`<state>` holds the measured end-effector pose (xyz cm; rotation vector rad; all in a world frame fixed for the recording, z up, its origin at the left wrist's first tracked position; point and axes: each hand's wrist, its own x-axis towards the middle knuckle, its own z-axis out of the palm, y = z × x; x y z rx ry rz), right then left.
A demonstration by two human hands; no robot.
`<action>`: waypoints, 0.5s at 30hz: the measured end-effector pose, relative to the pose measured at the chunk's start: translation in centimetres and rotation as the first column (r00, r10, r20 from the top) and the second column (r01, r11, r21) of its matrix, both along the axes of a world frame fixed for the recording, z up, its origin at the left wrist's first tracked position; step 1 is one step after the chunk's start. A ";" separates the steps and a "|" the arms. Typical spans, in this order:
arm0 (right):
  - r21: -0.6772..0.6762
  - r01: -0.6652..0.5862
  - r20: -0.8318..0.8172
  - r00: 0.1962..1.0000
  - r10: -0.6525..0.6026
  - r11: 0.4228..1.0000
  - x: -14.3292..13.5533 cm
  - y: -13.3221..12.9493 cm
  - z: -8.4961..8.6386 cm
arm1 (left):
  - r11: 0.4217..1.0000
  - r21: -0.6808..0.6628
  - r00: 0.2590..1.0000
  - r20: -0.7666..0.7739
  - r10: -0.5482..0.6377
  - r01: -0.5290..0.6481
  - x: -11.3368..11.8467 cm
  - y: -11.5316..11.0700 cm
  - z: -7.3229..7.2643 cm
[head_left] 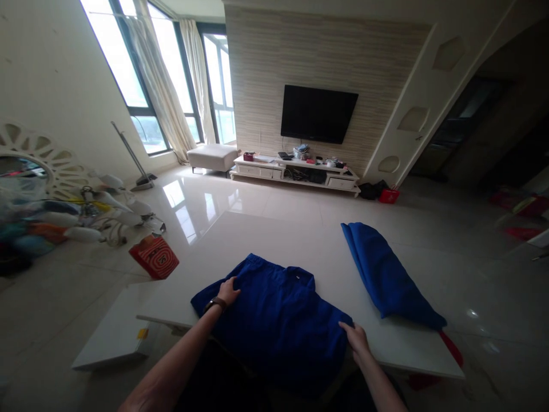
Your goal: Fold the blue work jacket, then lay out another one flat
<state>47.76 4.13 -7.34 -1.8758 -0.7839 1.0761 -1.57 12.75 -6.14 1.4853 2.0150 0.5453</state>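
My left hand (228,290) lies flat, fingers spread, pressing the left edge of the blue garment (274,320), no grip. My right hand (355,339) rests open on its right edge, fingertips on the cloth, nothing pinched afaict. The garment sits at the counter's (274,240) near edge, between both hands, its long axis running left-right, lower part draping off twd me. Deep blue, matte, a few creases. A 2nd folded blue cloth (386,277) lies near the right edge, closer to my right hand.
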 end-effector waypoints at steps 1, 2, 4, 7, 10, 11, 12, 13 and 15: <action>0.051 0.003 0.016 1.000 -0.004 0.999 0.2 0.1 0.5 | 1.000 -0.024 1.000 -0.001 0.001 -0.001 -0.3 -0.4 -0.4; 0.112 0.008 0.047 0.999 -0.013 0.994 0.5 0.0 1.2 | 0.999 -0.049 1.000 -0.004 0.007 -0.008 -0.6 -0.8 -0.8; 0.223 0.003 0.122 0.992 -0.031 0.975 1.0 -0.3 3.0 | 0.994 -0.106 0.999 -0.030 0.012 -0.015 -0.9 -1.6 -1.1; 0.306 -0.015 0.145 0.989 -0.031 0.952 1.4 -1.1 6.1 | 0.989 -0.149 0.996 -0.087 -0.013 0.000 -0.8 -1.8 -0.4; 0.359 -0.008 0.071 0.997 -0.018 0.933 1.0 -2.2 9.0 | 0.996 -0.079 0.999 0.023 0.040 -0.038 0.2 -1.2 1.2; 0.374 0.000 0.044 0.999 -0.018 0.927 0.9 -2.7 9.9 | 0.996 -0.057 0.991 0.112 0.074 -0.068 0.7 -1.0 1.8; 0.390 0.011 0.020 1.000 -0.020 0.921 0.8 -3.3 10.9 | 0.995 -0.045 0.974 0.204 0.100 -0.093 1.2 -0.9 2.4; 0.408 0.025 -0.002 1.000 -0.027 0.913 0.8 -4.0 11.9 | 0.993 -0.045 0.951 0.286 0.117 -0.109 1.8 -0.9 3.1; 0.459 0.053 -0.036 0.999 -0.040 0.887 1.0 -5.4 14.1 | 0.994 -0.053 0.912 0.395 0.112 -0.099 2.7 -1.3 4.8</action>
